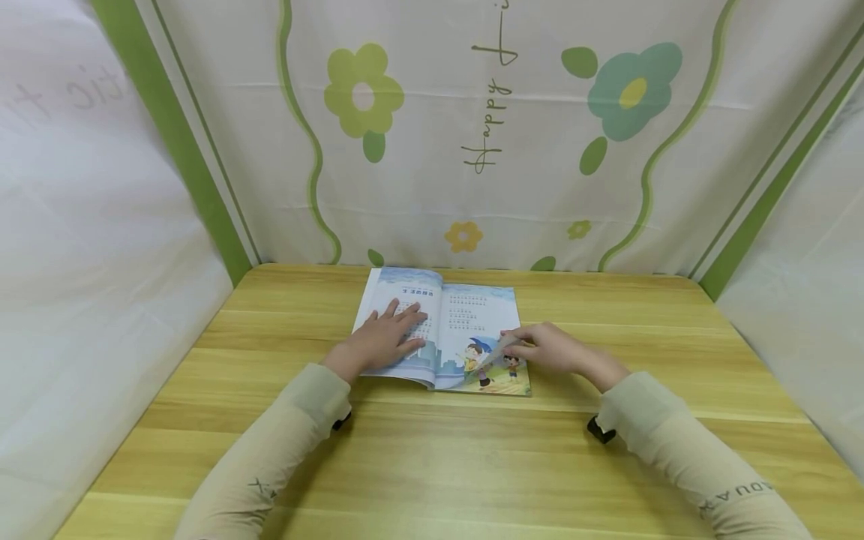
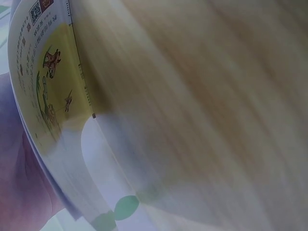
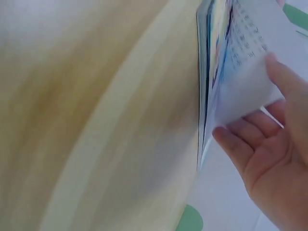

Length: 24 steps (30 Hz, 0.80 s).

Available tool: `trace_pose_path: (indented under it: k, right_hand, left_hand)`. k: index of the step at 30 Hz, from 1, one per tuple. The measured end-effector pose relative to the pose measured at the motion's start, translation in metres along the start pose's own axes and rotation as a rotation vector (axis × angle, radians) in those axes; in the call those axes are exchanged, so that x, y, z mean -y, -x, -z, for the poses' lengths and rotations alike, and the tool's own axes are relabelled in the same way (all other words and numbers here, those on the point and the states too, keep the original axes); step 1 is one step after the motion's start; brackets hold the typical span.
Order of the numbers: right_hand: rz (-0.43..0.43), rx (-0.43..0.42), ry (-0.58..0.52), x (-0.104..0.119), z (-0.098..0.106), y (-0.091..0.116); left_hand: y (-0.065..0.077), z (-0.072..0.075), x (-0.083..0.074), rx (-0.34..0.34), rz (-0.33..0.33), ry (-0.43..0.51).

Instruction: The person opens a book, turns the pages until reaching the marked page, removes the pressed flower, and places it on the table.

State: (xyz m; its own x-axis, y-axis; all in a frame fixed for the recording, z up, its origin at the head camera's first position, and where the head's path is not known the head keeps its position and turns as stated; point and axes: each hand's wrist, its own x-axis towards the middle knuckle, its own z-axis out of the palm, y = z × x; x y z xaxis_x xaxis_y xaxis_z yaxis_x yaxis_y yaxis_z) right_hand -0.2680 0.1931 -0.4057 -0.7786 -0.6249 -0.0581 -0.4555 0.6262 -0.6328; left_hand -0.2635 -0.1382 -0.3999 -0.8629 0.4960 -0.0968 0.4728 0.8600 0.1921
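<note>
lying open near the far edge of the tabletop (image 1: 459, 465), the book (image 1: 447, 330) is placed about midway between the left and right edges. from my remote place i see the left hand (image 1: 381, 341) laid upon the left page (image 1: 420, 361); its fingers are spread and relaxed, grasping nothing. the right hand (image 1: 553, 349) is at the book's right side, and its fingers pinch the lower outer corner of a thin page (image 1: 498, 352), which is raised and bent toward the middle. drawn children (image 1: 472, 352) show on both sides of this corner. in my right wrist view, one fingertip rests on the page, near its printed lines. in my left wrist view, the left half of the book curves above the tabletop, and its underside carries a yellow picture (image 2: 62, 82) with animals. behind the far edge stands a cloth wall (image 1: 405, 195) with flowers (image 1: 388, 82). pale sleeves (image 1: 277, 442) cover both forearms, with a black object (image 1: 341, 421) just below each cuff.
</note>
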Motion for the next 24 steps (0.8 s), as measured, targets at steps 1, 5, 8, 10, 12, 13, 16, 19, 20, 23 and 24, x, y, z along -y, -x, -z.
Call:
trace_pose_path:
  k: [1,5,8,10,12,13,16,19,20,23,24]
  right_hand:
    - [-0.015,-0.023,0.004,0.0,-0.001,-0.001]
    - [-0.057,-0.1,0.019,0.003,-0.005,-0.004]
    - [-0.096,-0.123,0.0,0.006,-0.009,-0.006]
    - [-0.118,-0.125,-0.043,0.008,-0.012,-0.008]
    - [-0.154,-0.136,-0.109,0.017,-0.012,-0.007]
    - [-0.166,-0.149,-0.152,0.019,-0.013,-0.008]
    - [-0.202,-0.18,-0.276,0.024,-0.015,-0.009]
    - [-0.203,-0.218,-0.388,0.023,-0.021,-0.014]
    - [-0.201,-0.231,-0.425,0.024,-0.023,-0.016]
    - [-0.16,-0.275,-0.53,0.03,-0.027,-0.021]
    - [-0.146,-0.288,-0.56,0.033,-0.028,-0.023]
  left_hand:
    - [0.0,0.0,0.0,0.004,0.003,0.0]
    - [0.0,0.001,0.0,0.011,0.006,-0.003]
    - [0.0,0.0,0.0,0.008,0.0,-0.003]
    - [-0.001,0.0,0.0,0.007,-0.001,0.0]
    - [-0.001,0.0,0.0,0.01,0.0,0.003]
    - [-0.002,0.0,0.0,0.01,0.0,0.004]
    - [-0.002,-0.001,0.0,0.012,0.002,0.003]
    - [-0.003,-0.001,0.0,0.009,-0.003,0.002]
    - [-0.003,-0.001,0.0,0.008,-0.004,0.002]
    - [-0.002,0.0,0.0,0.007,-0.007,0.005]
    - [-0.002,0.0,0.0,0.006,-0.009,0.009]
